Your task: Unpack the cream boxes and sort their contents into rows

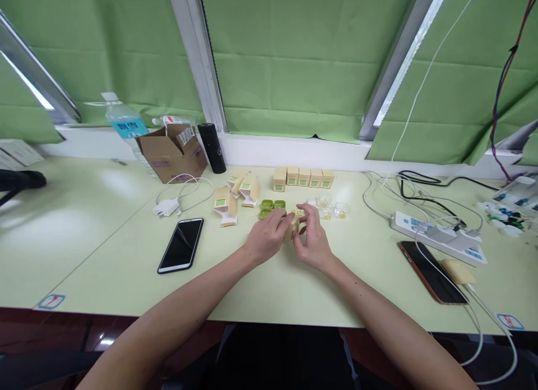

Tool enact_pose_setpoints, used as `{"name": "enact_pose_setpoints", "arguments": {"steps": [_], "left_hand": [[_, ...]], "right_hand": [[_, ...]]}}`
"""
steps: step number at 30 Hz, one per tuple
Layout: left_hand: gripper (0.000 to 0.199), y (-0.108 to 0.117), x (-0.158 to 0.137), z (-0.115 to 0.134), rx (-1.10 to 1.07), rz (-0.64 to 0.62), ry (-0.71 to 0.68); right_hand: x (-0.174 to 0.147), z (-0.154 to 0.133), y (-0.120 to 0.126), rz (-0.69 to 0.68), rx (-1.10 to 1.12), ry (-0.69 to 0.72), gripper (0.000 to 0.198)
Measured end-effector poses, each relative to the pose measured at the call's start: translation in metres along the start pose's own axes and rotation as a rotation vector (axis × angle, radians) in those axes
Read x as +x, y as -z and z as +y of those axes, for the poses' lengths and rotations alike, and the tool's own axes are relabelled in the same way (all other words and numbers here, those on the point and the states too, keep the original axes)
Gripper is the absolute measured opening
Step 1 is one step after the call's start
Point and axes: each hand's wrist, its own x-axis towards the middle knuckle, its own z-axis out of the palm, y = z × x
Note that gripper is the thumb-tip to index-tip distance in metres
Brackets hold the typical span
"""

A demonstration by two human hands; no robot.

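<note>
Between my two hands is a small tan cardboard box [293, 227], partly covered by fingers. My left hand [267, 237] grips it from the left with the fingers bent over its top. My right hand [313, 241] has its thumb and fingers round the right side. Just behind my left hand sit several small green containers [273, 204], partly hidden by it. Beyond my right hand are several clear plastic cups [341, 210] with bits of yellow in them. A row of closed tan boxes [303, 177] stands at the back. Flattened or unfolded boxes [226, 206] lie to the left.
At left are a phone [181, 245], a white charger with cable [167, 207], a brown carton [172, 153], a black flask [212, 148] and a large water bottle [125, 121]. At right lie a power strip [437, 237], another phone [431, 272] and tangled cables.
</note>
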Motion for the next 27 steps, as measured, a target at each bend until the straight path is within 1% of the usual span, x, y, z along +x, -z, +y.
{"name": "enact_pose_setpoints", "arguments": {"steps": [5, 9, 13, 19, 23, 27], "left_hand": [[0.036, 0.0, 0.0005, 0.0024, -0.017, -0.012, 0.021], [0.041, -0.0016, -0.002, 0.0032, -0.069, -0.06, 0.08], [0.044, -0.0027, -0.0042, 0.0026, -0.124, -0.086, 0.127], [0.046, -0.0022, -0.0041, 0.0025, -0.124, -0.088, 0.129], [0.049, -0.0028, -0.0041, 0.0025, -0.116, -0.073, 0.127], [0.052, -0.0035, -0.0053, 0.0018, -0.137, -0.061, 0.155]], "right_hand": [[-0.0004, 0.0012, -0.0034, 0.029, -0.038, -0.023, 0.073], [-0.0004, 0.0032, -0.0057, 0.053, -0.014, -0.062, 0.073], [0.0001, 0.0038, -0.0057, 0.065, 0.007, -0.072, 0.072], [-0.0001, 0.0043, -0.0062, 0.082, 0.003, -0.071, 0.071], [0.0003, 0.0076, -0.0054, 0.112, 0.015, -0.039, 0.067], [0.0021, 0.0098, -0.0002, 0.143, 0.095, -0.08, 0.058]]}}
